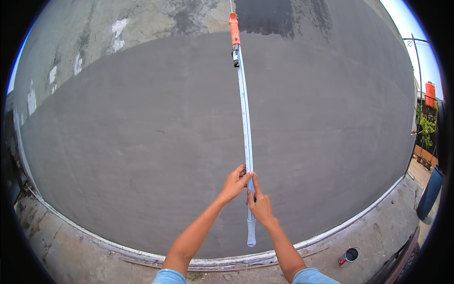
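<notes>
A long white pole with blue stripes (245,113) stands nearly upright before me, with a pale grey grip (251,233) at its lower end. My left hand (233,184) pinches the pole from the left, its fingers closed partly behind it. Just below, my right hand (261,206) is closed around the pole, its index finger stretched up along the side. At the pole's top sits an orange handle (234,29) with a thin metal rod rising out of view. A black clamp-like piece (235,56) is fixed just under that handle.
A broad wall fills the view, smooth grey coating (142,142) below and older stained, patchy surface (156,23) above. A white ledge (326,234) runs along its foot. On the concrete floor at right stand an open can (348,257) and a dark blue cylinder (430,193).
</notes>
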Action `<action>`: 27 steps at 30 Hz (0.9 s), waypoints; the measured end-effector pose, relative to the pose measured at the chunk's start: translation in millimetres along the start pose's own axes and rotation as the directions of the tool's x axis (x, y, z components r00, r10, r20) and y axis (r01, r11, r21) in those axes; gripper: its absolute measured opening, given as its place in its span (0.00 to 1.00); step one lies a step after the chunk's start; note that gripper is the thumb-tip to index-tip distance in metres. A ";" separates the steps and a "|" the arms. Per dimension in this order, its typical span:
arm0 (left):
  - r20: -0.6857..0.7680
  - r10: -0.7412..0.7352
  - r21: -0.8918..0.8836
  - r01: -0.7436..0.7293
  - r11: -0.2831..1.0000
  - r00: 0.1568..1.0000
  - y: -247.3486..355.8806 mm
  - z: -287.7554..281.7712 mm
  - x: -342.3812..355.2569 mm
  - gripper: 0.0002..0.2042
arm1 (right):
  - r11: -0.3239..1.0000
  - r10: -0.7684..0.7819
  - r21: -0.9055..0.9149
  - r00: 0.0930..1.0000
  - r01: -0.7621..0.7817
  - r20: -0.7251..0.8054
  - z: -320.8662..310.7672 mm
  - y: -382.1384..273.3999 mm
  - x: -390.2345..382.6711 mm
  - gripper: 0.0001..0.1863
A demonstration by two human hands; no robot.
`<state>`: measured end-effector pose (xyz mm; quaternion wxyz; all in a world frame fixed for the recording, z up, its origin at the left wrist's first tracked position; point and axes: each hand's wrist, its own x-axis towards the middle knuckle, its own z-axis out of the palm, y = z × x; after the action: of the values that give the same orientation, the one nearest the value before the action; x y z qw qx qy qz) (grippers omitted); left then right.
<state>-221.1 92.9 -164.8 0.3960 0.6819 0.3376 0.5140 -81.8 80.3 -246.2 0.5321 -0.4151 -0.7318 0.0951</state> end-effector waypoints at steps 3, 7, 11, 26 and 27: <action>0.003 -0.072 0.037 0.071 0.997 0.997 -49.8 6.3 -7.2 0.23 | 1.000 0.002 -0.019 1.000 -0.002 -0.007 27.8 46.6 -29.2 0.35; 0.061 -0.142 0.006 0.141 0.990 0.988 -108.3 18.8 -37.3 0.23 | 0.998 0.065 -0.024 0.998 -0.065 0.009 47.5 78.5 -84.2 0.35; 0.141 -0.218 -0.044 0.226 0.973 0.966 -138.5 35.1 -82.9 0.23 | 0.989 0.147 -0.029 0.987 -0.145 0.062 44.2 86.6 -148.9 0.35; 0.126 -0.037 0.001 0.038 0.999 0.991 33.0 37.3 -77.1 0.24 | 0.990 0.062 0.122 0.998 -0.065 0.022 -55.7 -48.2 -89.2 0.35; 0.127 -0.005 -0.016 0.007 1.000 0.992 33.0 35.9 -57.6 0.25 | 0.993 0.068 0.093 0.998 -0.068 0.005 -60.5 -50.8 -72.6 0.34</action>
<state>-198.7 20.9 -166.2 0.4238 0.7088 0.3095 0.4713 -49.2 -21.9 -242.4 0.5467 -0.4145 -0.7124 0.1475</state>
